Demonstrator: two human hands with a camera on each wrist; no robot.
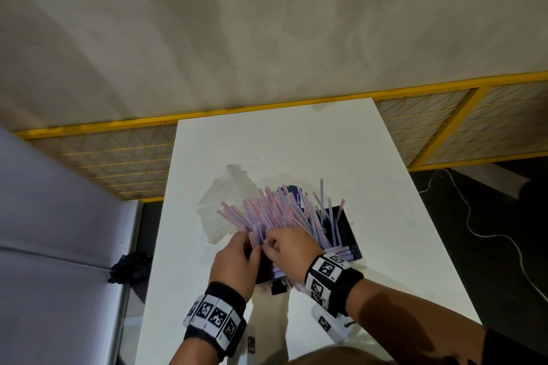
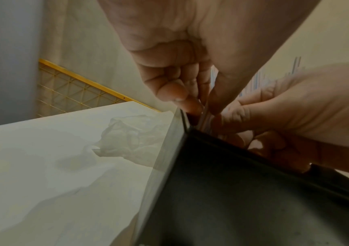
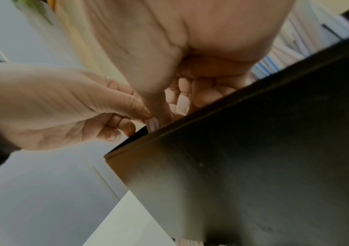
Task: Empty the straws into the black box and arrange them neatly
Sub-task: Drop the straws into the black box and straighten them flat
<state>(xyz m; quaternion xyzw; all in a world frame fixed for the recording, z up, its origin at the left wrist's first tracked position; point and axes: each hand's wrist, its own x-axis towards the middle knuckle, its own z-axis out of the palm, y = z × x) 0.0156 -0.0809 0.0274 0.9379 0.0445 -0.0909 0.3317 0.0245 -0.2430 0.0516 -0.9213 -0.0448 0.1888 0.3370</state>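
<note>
A big fan of pink-and-blue striped straws (image 1: 278, 213) leans out of the black box (image 1: 347, 225) on the white table (image 1: 296, 142), spreading up and to the left. My left hand (image 1: 237, 258) and right hand (image 1: 292, 246) meet at the box's near left corner. Both pinch the lower ends of a few straws (image 2: 206, 114) there, thumbs against curled fingers. In the right wrist view the straw ends (image 3: 153, 124) show between the fingertips just above the box's black wall (image 3: 253, 149). The box's bottom is mostly hidden by straws and hands.
A crumpled clear plastic bag (image 1: 225, 201) lies on the table just left of the straws. A purple pack (image 1: 293, 192) peeks out behind them. A yellow mesh fence (image 1: 118, 151) runs behind the table. A white cable (image 1: 474, 231) trails on the dark floor at right.
</note>
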